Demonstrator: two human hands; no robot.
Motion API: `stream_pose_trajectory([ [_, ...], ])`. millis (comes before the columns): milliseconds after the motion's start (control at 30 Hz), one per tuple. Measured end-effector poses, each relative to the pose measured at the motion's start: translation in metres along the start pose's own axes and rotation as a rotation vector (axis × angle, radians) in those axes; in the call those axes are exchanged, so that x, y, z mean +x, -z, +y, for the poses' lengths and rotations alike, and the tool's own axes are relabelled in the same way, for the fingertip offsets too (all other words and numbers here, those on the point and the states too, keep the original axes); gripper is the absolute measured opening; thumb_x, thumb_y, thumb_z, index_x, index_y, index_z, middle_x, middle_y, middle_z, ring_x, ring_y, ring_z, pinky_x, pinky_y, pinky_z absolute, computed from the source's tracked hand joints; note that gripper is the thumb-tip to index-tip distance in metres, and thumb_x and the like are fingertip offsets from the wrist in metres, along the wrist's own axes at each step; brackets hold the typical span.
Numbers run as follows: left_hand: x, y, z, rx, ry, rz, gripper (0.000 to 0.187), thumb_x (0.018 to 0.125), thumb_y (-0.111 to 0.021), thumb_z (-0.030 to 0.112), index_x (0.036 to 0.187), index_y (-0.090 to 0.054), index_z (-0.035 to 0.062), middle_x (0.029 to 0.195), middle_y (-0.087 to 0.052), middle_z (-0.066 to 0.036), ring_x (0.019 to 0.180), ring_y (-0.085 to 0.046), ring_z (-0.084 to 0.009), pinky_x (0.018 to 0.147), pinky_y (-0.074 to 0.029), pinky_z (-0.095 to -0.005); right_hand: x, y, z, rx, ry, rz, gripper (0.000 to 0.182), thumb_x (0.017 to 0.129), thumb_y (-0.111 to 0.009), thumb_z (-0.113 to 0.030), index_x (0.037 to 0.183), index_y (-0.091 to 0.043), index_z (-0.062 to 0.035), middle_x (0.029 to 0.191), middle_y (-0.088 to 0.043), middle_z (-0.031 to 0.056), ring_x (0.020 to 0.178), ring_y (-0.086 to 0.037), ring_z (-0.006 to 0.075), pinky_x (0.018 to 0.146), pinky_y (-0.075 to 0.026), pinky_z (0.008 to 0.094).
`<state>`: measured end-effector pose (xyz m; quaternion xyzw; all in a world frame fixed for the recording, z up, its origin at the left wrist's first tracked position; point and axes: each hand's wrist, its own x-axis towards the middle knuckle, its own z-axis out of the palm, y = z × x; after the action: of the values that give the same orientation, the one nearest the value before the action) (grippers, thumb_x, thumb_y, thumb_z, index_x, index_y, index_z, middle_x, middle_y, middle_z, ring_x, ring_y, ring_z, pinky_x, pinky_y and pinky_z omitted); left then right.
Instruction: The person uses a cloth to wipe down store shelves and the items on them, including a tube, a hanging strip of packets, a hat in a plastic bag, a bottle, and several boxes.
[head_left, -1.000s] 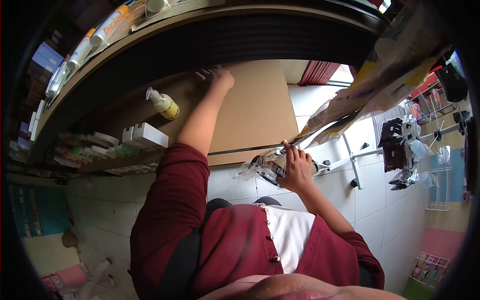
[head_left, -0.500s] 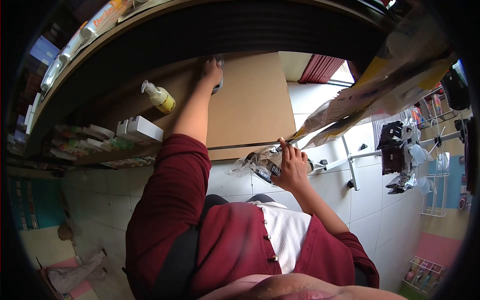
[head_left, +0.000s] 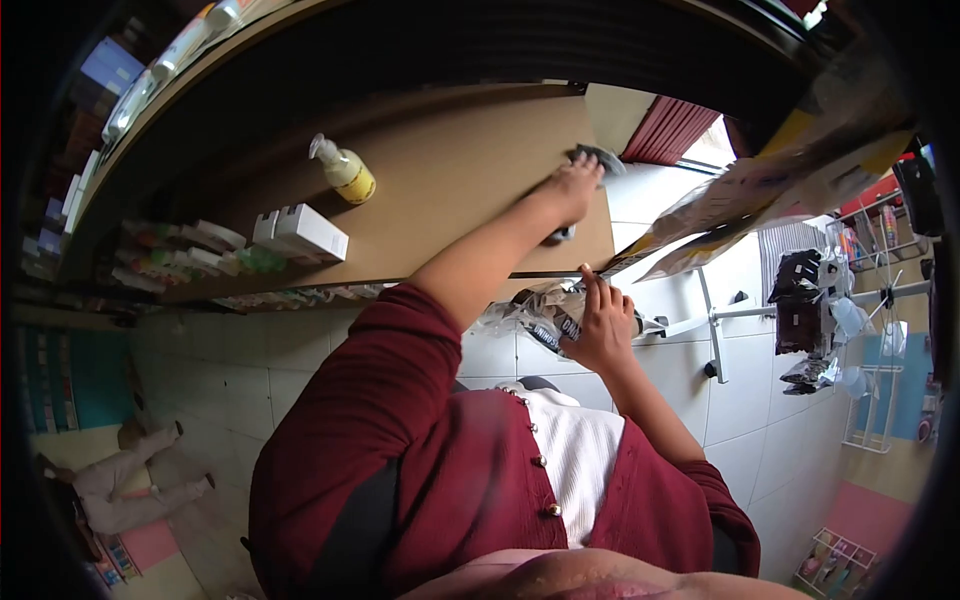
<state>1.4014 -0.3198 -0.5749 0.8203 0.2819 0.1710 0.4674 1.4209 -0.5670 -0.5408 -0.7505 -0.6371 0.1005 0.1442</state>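
My left hand point(head_left: 576, 190) presses a dark grey cloth point(head_left: 602, 160) against the brown shelf board point(head_left: 470, 170) near its right end. Part of the cloth also shows below the palm. My right hand point(head_left: 603, 325) is at the board's front edge, its fingers around clear plastic packages with black labels point(head_left: 545, 318), one finger reaching the edge. A pump bottle with yellow liquid point(head_left: 345, 172) stands on the board, left of my hands. White boxes point(head_left: 310, 232) stand near the front edge.
Small colourful items point(head_left: 190, 245) line the board's left front. A dark upper shelf point(head_left: 400, 50) hangs overhead. Plastic packets point(head_left: 750, 210) hang at the right, near a wheeled rack point(head_left: 715, 320). Another person's legs point(head_left: 130, 480) show at the lower left.
My left hand has swept right across the board with the cloth. My right hand stays at the packages. The view has shifted slightly, and more of the other person's legs shows.
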Motion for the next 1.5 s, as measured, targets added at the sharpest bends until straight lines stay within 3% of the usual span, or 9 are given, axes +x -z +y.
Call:
stream_pose_trajectory([
  [133,-0.086,0.048,-0.003,0.315,-0.456,0.271,0.042,0.085,-0.043,-0.003,0.125,-0.055,0.0006,0.132,-0.051,-0.019,0.125,-0.046,-0.0315,0.108,-0.035,-0.0359,0.001,-0.001,-0.001,-0.041,-0.010,-0.002,0.109,0.048,-0.079,-0.024,0.142,-0.028,-0.0056,0.125,-0.049,0.0120,0.110,-0.047,0.0315,0.095,-0.033,0.0434],
  [267,-0.136,0.116,-0.051,0.609,-0.019,0.701,0.044,0.086,-0.045,0.003,0.130,-0.049,-0.0008,0.135,-0.047,-0.021,0.129,-0.040,-0.0384,0.109,-0.033,-0.0405,0.000,-0.002,-0.001,-0.010,-0.011,-0.014,0.110,0.047,-0.079,-0.024,0.142,-0.027,-0.0051,0.126,-0.049,0.0131,0.111,-0.047,0.0317,0.095,-0.034,0.0418],
  [400,-0.134,0.088,-0.078,0.686,0.239,0.703,0.047,0.086,-0.046,0.007,0.133,-0.045,-0.0018,0.140,-0.041,-0.023,0.132,-0.033,-0.0433,0.111,-0.028,-0.0449,-0.003,-0.001,-0.005,-0.044,-0.009,-0.021,0.111,0.047,-0.079,-0.026,0.143,-0.026,-0.0046,0.129,-0.047,0.0147,0.113,-0.047,0.0319,0.095,-0.034,0.0416],
  [767,-0.177,0.006,0.045,0.050,-0.583,0.084,0.052,0.069,-0.051,-0.019,0.112,-0.065,0.0047,0.108,-0.066,-0.015,0.102,-0.063,-0.0279,0.088,-0.049,-0.0338,-0.069,-0.017,0.019,0.040,0.033,-0.027,0.094,0.047,-0.079,-0.024,0.132,-0.041,-0.0106,0.131,-0.044,0.0123,0.119,-0.044,0.0324,0.100,-0.033,0.0453],
  [933,-0.208,0.091,0.014,0.276,-0.225,0.788,0.044,0.079,-0.044,-0.011,0.116,-0.062,0.0046,0.111,-0.064,-0.020,0.103,-0.062,-0.0343,0.092,-0.049,-0.0367,-0.104,-0.025,0.045,0.122,-0.088,0.009,0.093,0.051,-0.078,-0.028,0.130,-0.039,-0.0008,0.133,-0.042,0.0176,0.122,-0.042,0.0365,0.101,-0.032,0.0462],
  [1067,-0.219,0.085,-0.046,0.793,0.244,0.679,0.045,0.084,-0.047,0.001,0.128,-0.053,0.0055,0.132,-0.053,-0.015,0.127,-0.043,-0.0374,0.107,-0.032,-0.0480,-0.123,-0.015,0.043,0.110,-0.094,-0.025,0.094,0.051,-0.078,-0.028,0.131,-0.037,-0.0010,0.135,-0.040,0.0174,0.124,-0.040,0.0364,0.101,-0.033,0.0466],
  [1267,-0.226,-0.004,0.010,0.580,-0.252,0.413,0.048,0.082,-0.043,-0.006,0.128,-0.052,0.0020,0.128,-0.055,-0.018,0.120,-0.050,-0.0390,0.101,-0.041,-0.0425,-0.123,0.003,0.039,0.112,-0.113,-0.213,0.094,0.047,-0.079,-0.025,0.129,-0.039,-0.0005,0.135,-0.039,0.0197,0.124,-0.040,0.0393,0.099,-0.036,0.0458],
  [1400,-0.243,0.008,0.056,-0.124,-0.225,-0.235,0.046,0.078,-0.051,-0.013,0.114,-0.065,0.0110,0.111,-0.065,-0.014,0.102,-0.063,-0.0264,0.090,-0.048,-0.0321,-0.126,0.016,0.039,0.045,-0.130,-0.259,0.094,0.046,-0.080,-0.024,0.129,-0.040,-0.0025,0.136,-0.038,0.0179,0.124,-0.041,0.0383,0.099,-0.037,0.0453],
  [1500,-0.234,0.043,0.049,-0.427,-0.223,0.206,0.041,0.082,-0.040,-0.015,0.108,-0.065,0.0043,0.102,-0.068,-0.014,0.094,-0.065,-0.0190,0.087,-0.048,-0.0285,-0.128,0.015,0.048,0.048,-0.162,-0.231,0.092,0.049,-0.077,-0.028,0.131,-0.041,-0.0058,0.136,-0.038,0.0145,0.124,-0.042,0.0354,0.099,-0.035,0.0471],
])
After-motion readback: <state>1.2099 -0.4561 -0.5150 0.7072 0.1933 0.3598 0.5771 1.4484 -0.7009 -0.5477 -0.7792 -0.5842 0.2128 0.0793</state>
